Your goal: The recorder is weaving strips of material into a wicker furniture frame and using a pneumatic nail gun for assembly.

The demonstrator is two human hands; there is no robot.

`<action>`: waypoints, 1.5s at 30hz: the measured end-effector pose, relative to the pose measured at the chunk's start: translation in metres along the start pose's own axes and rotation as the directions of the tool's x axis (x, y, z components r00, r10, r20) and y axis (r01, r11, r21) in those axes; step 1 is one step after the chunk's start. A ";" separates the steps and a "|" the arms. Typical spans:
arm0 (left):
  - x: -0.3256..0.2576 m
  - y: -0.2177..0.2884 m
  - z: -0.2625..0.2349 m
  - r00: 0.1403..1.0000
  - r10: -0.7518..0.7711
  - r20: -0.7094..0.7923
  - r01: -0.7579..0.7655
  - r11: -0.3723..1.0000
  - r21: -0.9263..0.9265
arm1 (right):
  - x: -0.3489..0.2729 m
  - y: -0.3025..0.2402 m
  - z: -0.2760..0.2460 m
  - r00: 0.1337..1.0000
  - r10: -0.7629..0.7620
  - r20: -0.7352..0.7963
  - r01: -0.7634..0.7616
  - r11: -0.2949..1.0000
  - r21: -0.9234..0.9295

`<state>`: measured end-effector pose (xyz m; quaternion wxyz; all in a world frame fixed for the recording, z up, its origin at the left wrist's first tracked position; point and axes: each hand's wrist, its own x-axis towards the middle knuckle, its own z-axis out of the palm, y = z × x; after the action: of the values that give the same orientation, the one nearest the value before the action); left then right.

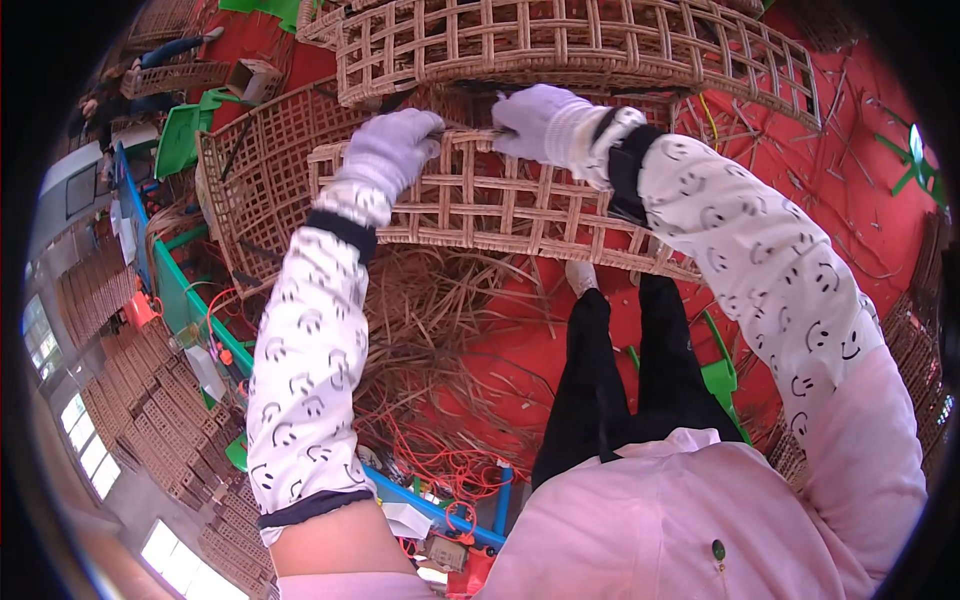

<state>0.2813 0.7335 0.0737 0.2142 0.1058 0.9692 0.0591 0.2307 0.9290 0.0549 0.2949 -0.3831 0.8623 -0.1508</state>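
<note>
A brown open-weave wicker basket (470, 215) is held up in front of me, its grid side facing me. My left hand (392, 150), in a pale lilac glove, is closed on the basket's top rim near its left part. Further right, my right hand (540, 122), gloved alike, has its fingers curled at the same rim. The fingertips of both hands are partly hidden, so any thin strand between them cannot be made out. Just beyond my hands is another wicker piece (570, 45) with the same square weave.
More wicker (270, 160) lies at the left behind the basket. Loose brown strips (430, 330) are heaped on the red floor (500, 370). A green-and-blue frame (190, 280) runs along the left, with orange cords (450, 460) below. A green stool (185, 135) stands at the far left.
</note>
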 end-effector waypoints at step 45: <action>0.032 0.272 0.051 0.955 0.228 -0.189 -0.253 0.960 -0.118 | -0.297 0.233 0.051 0.975 0.206 0.078 -0.179 0.537 0.824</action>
<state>0.3238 1.0088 0.0587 0.1271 0.2022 0.9574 0.1623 0.2877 1.3038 0.0187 0.4420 -0.1009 0.7316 -0.5091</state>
